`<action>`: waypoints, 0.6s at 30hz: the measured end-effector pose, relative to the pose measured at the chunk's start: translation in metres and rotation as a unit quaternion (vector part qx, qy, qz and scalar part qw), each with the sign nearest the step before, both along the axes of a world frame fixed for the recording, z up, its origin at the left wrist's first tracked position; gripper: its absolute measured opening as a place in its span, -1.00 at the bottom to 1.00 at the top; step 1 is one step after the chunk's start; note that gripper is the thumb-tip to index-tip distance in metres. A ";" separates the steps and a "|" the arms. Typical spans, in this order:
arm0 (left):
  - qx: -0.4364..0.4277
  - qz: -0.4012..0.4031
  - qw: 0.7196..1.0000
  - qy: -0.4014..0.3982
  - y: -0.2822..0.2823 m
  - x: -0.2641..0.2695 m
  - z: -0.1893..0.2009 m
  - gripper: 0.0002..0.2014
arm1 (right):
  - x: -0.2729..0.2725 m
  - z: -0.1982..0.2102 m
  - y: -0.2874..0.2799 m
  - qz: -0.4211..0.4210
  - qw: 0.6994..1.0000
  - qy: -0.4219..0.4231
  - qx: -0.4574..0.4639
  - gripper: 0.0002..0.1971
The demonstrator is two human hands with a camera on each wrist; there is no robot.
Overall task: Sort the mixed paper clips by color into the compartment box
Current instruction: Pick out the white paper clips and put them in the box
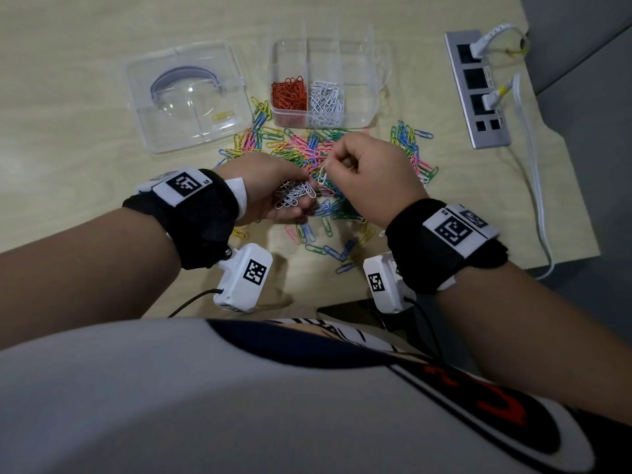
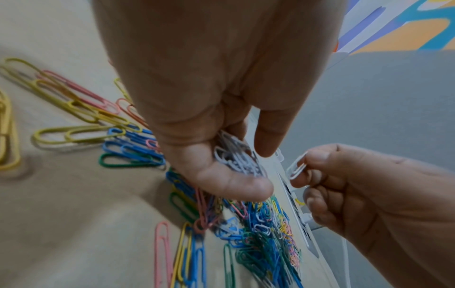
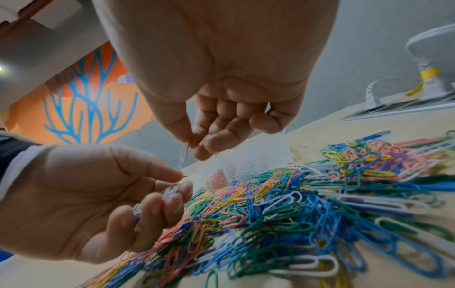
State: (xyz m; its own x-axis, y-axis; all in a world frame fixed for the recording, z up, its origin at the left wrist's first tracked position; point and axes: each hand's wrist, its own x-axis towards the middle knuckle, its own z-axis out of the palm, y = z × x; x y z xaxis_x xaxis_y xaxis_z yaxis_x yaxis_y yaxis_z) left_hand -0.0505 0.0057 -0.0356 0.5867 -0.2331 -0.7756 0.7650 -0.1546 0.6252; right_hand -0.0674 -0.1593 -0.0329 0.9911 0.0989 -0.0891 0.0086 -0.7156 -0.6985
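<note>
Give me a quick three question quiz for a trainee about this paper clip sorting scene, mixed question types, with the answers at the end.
1. True or false: the left hand holds a bunch of white clips.
2. Multiple choice: what does the right hand pinch? A) one white clip B) a red clip C) the lid
3. Fill in: the compartment box already holds red clips and ____ clips beside them.

Key: 1 true; 2 A; 3 white.
</note>
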 end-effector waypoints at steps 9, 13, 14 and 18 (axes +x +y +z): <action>-0.004 0.002 1.000 0.006 -0.001 0.001 -0.001 -0.79 | -0.001 -0.001 0.006 0.001 0.999 0.012 0.043 -0.90; 0.006 -0.005 1.000 -0.010 0.004 0.001 -0.003 -0.83 | 0.009 -0.001 -0.020 -0.046 0.993 0.028 -0.107 -0.85; 0.006 -0.007 1.000 -0.014 0.004 0.001 -0.004 -0.83 | 0.010 -0.003 -0.027 -0.048 0.985 0.046 -0.156 -0.85; 0.015 -0.001 1.000 -0.015 0.006 0.002 -0.005 -0.79 | 0.004 -0.007 -0.044 -0.005 0.948 0.146 -0.284 -0.90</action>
